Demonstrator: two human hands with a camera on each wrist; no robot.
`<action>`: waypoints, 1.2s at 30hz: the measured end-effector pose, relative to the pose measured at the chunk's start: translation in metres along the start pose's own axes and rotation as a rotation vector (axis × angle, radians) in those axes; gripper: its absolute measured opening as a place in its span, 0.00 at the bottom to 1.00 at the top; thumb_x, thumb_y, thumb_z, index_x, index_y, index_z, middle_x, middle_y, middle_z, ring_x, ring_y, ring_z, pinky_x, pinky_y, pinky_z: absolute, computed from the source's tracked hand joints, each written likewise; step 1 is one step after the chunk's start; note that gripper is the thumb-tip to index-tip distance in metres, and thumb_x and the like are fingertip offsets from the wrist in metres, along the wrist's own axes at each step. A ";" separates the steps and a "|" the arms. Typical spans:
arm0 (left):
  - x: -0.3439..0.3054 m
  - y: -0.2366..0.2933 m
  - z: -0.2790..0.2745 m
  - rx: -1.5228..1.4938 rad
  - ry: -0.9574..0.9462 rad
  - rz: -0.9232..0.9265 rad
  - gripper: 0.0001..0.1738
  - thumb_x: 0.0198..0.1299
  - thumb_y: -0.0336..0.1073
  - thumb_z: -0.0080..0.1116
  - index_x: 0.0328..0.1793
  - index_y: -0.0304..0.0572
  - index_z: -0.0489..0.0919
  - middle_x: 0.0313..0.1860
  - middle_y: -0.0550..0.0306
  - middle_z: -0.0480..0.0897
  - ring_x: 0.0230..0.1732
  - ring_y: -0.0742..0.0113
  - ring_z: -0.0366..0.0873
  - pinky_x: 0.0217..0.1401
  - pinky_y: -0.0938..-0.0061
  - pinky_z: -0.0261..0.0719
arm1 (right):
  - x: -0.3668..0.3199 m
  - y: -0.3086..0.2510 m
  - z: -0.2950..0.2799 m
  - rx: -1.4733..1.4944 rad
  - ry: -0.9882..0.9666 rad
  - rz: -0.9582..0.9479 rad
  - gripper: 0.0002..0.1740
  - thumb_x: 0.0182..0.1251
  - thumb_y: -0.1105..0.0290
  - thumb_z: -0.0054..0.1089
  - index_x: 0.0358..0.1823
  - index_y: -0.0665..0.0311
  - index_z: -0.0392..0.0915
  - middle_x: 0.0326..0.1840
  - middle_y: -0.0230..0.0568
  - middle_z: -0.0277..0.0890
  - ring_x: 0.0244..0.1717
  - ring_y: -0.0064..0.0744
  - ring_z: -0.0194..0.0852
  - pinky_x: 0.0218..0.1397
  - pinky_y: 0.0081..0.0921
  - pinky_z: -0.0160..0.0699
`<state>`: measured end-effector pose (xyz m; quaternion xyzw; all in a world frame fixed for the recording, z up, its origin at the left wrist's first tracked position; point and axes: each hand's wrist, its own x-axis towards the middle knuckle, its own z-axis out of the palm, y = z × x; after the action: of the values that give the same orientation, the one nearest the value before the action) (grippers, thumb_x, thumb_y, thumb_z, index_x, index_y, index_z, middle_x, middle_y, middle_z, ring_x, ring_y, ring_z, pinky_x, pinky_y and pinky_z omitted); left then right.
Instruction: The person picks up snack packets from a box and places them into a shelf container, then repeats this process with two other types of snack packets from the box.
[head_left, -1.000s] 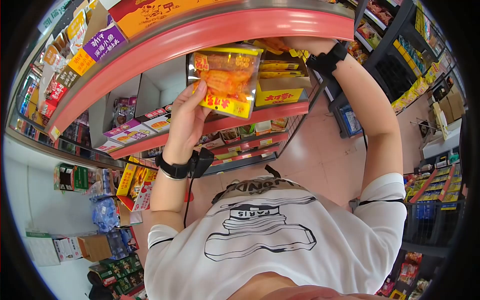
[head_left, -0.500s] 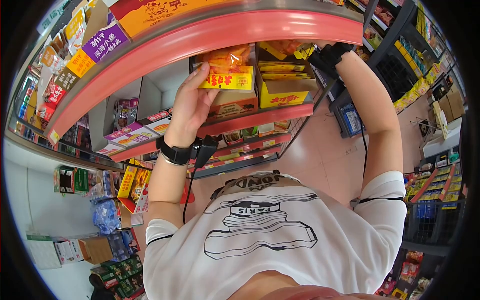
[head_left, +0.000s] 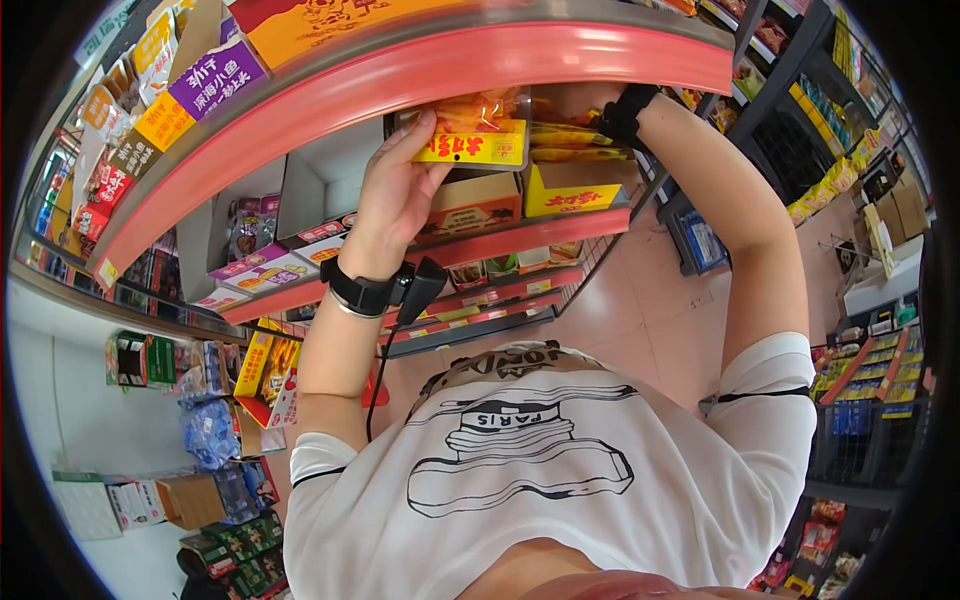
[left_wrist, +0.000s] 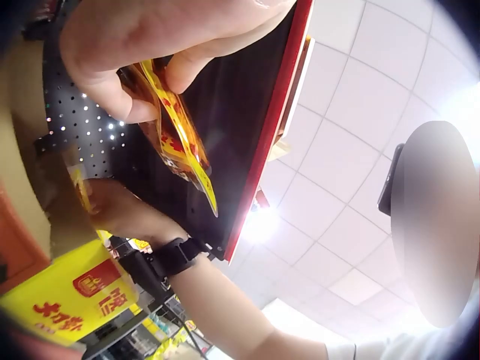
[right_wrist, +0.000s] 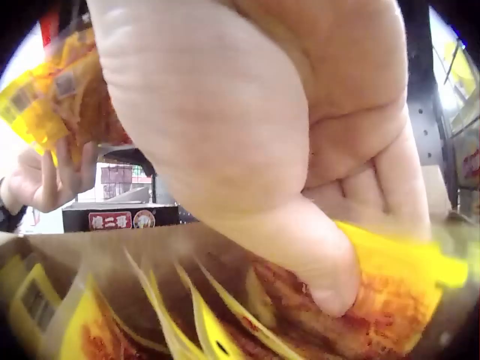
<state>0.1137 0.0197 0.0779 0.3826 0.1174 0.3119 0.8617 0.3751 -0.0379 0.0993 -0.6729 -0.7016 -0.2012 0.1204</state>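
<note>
A clear-fronted snack packet (head_left: 485, 140) with orange-red food and a yellow label is pinched in my left hand (head_left: 392, 195), thumb in front and fingers behind. The left wrist view shows this packet (left_wrist: 176, 124) edge-on below the shelf above. My right hand (head_left: 592, 102) reaches in over the yellow display box (head_left: 572, 196), partly hidden by the red shelf edge. In the right wrist view its thumb lies across a similar packet (right_wrist: 382, 300), with the fingers behind it. Several more packets (right_wrist: 202, 322) stand upright in the box beside that hand.
The red shelf edge (head_left: 430, 70) curves over both hands. Left of the yellow box sit an orange-brown carton (head_left: 470, 205) and a box of purple packets (head_left: 250, 228). A lower shelf (head_left: 470, 320) runs beneath. Racks of goods (head_left: 820, 130) stand to the right.
My left hand has carried its packet away from me, under the shelf edge, then slightly right. The right hand has come back left and lower over the yellow box.
</note>
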 end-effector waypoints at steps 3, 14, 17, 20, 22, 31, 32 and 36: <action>0.001 0.001 0.001 0.005 -0.010 0.012 0.14 0.60 0.37 0.53 0.50 0.40 0.71 0.47 0.58 0.75 0.50 0.70 0.73 0.53 0.79 0.73 | 0.000 -0.023 -0.020 -0.241 -0.499 0.070 0.23 0.50 0.80 0.48 0.51 0.62 0.72 0.52 0.43 0.72 0.53 0.41 0.69 0.55 0.32 0.68; 0.024 -0.016 -0.008 -0.008 0.080 -0.047 0.10 0.61 0.33 0.50 0.47 0.40 0.72 0.44 0.58 0.75 0.43 0.67 0.74 0.48 0.73 0.75 | -0.026 -0.029 -0.065 -0.098 -0.182 0.070 0.14 0.53 0.76 0.49 0.42 0.65 0.75 0.44 0.47 0.74 0.46 0.43 0.73 0.47 0.34 0.73; 0.027 -0.017 -0.001 0.006 0.095 -0.055 0.09 0.61 0.31 0.50 0.47 0.41 0.71 0.44 0.59 0.75 0.43 0.67 0.74 0.49 0.73 0.74 | -0.041 -0.045 -0.072 -0.103 -0.107 0.096 0.15 0.50 0.75 0.52 0.43 0.66 0.73 0.41 0.51 0.73 0.44 0.45 0.73 0.47 0.36 0.73; 0.041 -0.022 0.009 0.020 0.101 -0.045 0.12 0.60 0.32 0.51 0.51 0.44 0.70 0.46 0.58 0.74 0.44 0.67 0.73 0.47 0.75 0.77 | -0.053 -0.071 -0.080 -0.088 -0.039 0.024 0.26 0.48 0.72 0.59 0.52 0.66 0.65 0.49 0.55 0.68 0.51 0.50 0.67 0.52 0.38 0.67; 0.047 -0.025 0.027 0.060 0.089 -0.030 0.13 0.60 0.32 0.51 0.51 0.44 0.70 0.47 0.57 0.73 0.45 0.66 0.72 0.48 0.74 0.77 | -0.054 -0.071 -0.067 -0.098 0.076 -0.061 0.28 0.47 0.71 0.61 0.52 0.65 0.65 0.50 0.55 0.67 0.53 0.50 0.66 0.53 0.38 0.66; 0.101 -0.045 0.065 0.180 0.126 -0.109 0.16 0.62 0.36 0.49 0.53 0.38 0.66 0.49 0.48 0.70 0.46 0.58 0.72 0.54 0.66 0.75 | -0.035 0.002 -0.012 -0.256 0.329 -0.134 0.13 0.57 0.74 0.48 0.44 0.68 0.72 0.42 0.54 0.73 0.45 0.46 0.72 0.47 0.35 0.70; 0.105 -0.048 0.063 0.201 0.079 -0.128 0.16 0.62 0.37 0.48 0.54 0.38 0.66 0.49 0.46 0.69 0.47 0.56 0.72 0.55 0.64 0.75 | -0.034 0.003 -0.009 -0.092 0.296 -0.052 0.12 0.60 0.73 0.46 0.44 0.68 0.72 0.43 0.54 0.73 0.45 0.46 0.72 0.47 0.34 0.70; 0.111 -0.047 0.060 0.263 -0.026 -0.187 0.20 0.64 0.40 0.44 0.58 0.36 0.63 0.51 0.39 0.67 0.52 0.49 0.70 0.57 0.60 0.73 | -0.026 0.009 -0.006 0.101 0.016 0.118 0.13 0.65 0.70 0.42 0.47 0.69 0.70 0.46 0.55 0.72 0.48 0.46 0.71 0.50 0.33 0.69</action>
<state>0.2477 0.0304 0.0879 0.4835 0.1810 0.2072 0.8310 0.3855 -0.0638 0.0942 -0.7046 -0.6689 -0.1633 0.1716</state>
